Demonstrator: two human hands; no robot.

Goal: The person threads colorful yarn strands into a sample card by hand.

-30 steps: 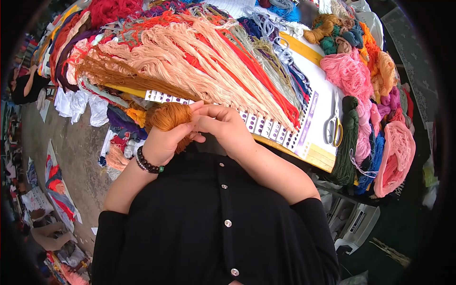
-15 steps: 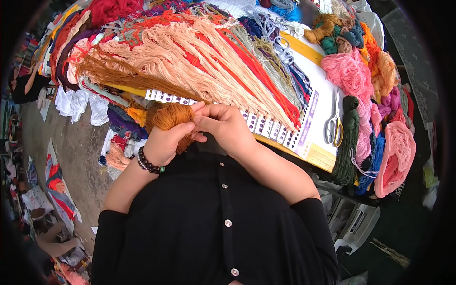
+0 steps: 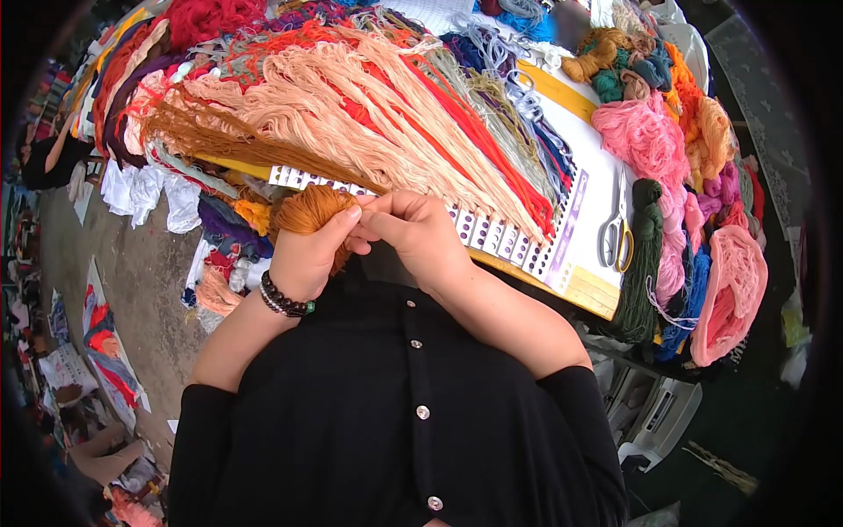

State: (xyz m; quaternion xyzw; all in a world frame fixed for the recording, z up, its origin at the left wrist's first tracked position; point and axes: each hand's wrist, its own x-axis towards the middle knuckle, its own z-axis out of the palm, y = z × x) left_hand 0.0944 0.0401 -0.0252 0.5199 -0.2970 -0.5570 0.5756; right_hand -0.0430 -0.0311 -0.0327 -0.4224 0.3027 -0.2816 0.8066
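A bundle of orange-brown yarn (image 3: 313,209) is held in my left hand (image 3: 307,255), whose thumb lies along its right side. My right hand (image 3: 411,230) is pinched closed against my left fingertips, at the bundle's right edge; any strand between the fingers is too small to make out. Just beyond both hands, a white card strip with punched holes (image 3: 479,227) runs along the table's near edge. Long brown threads (image 3: 237,140) and peach threads (image 3: 307,88) stretch over the table towards that strip.
Scissors (image 3: 617,233) lie on the table's right part. Dark green yarn (image 3: 645,255) and pink skeins (image 3: 645,136) hang or pile at the right edge. White cloth (image 3: 145,193) hangs at the left. Part of another person (image 3: 57,158) shows at the far left.
The yarn bundle and my left hand have shifted and turned slightly. My left fingers are more tucked in beside my right fingertips, which have barely moved.
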